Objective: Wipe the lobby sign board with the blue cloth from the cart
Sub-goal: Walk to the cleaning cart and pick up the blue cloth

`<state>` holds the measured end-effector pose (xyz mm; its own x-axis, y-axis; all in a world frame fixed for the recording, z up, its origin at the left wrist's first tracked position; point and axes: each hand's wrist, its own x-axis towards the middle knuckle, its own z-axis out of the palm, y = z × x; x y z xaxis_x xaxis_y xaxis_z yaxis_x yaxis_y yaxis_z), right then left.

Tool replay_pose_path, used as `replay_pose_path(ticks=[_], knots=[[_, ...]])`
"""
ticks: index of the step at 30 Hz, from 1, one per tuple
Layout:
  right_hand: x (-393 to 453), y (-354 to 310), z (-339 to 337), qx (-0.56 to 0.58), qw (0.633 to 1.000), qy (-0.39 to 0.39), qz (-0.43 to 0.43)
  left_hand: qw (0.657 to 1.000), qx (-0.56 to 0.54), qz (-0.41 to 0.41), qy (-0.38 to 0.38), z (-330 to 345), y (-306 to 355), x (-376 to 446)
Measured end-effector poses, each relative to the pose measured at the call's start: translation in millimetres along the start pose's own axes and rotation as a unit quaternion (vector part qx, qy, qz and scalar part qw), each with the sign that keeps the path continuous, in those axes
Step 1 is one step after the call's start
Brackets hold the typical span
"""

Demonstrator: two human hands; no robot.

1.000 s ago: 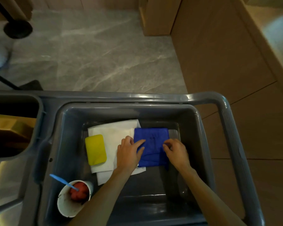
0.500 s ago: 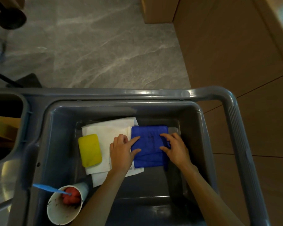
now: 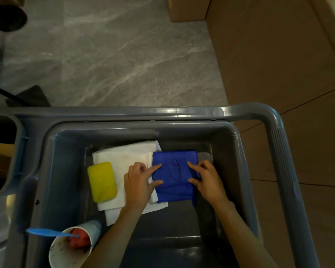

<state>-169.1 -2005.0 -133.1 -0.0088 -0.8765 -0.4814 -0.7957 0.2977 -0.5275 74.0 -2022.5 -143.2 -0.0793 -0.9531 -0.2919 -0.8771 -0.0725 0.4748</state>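
Head view: my right hand (image 3: pixel 208 181) has slid inward onto the blue cloth (image 3: pixel 174 176), index and thumb spread on it; left hand (image 3: pixel 140 182) likewise, from 9 o'clock. No pinch yet. Cloth is flat in the cart tub (image 3: pixel 238 171), partly over white cloths (image 3: pixel 124 157). Pickup looks imminent.

place: building lobby | cues: grey marble floor (image 3: pixel 108 55); wood-panelled wall (image 3: pixel 278 55); cleaning cart (image 3: pixel 277 151)

Glossy grey plastic cart (image 3: pixel 277 132), soft blue cloth (image 3: pixel 174 175), matt yellow sponge (image 3: pixel 102 181), polished veined stone floor (image 3: pixel 114 55)
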Motion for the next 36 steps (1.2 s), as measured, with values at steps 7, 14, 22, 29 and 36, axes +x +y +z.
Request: replay_pose_path(ticks=[7,14,22,29,36], knots=[[11,-4,3,0.088,0.994,0.059,0.023,0.999,0.004,-0.014,0.042,-3,15,8],[15,-10,1,0.040,0.993,0.107,-0.008,0.996,0.042,0.011,0.077,-1,22,17],[3,-15,-1,-0.049,0.993,0.109,-0.021,0.996,0.020,0.024,0.079,-3,20,17],[-7,-17,0,0.023,0.994,0.104,0.017,0.998,0.000,0.024,0.061,-5,24,16],[-13,-18,-5,0.057,0.990,0.127,0.016,1.000,-0.002,0.012,0.027,-6,29,8]])
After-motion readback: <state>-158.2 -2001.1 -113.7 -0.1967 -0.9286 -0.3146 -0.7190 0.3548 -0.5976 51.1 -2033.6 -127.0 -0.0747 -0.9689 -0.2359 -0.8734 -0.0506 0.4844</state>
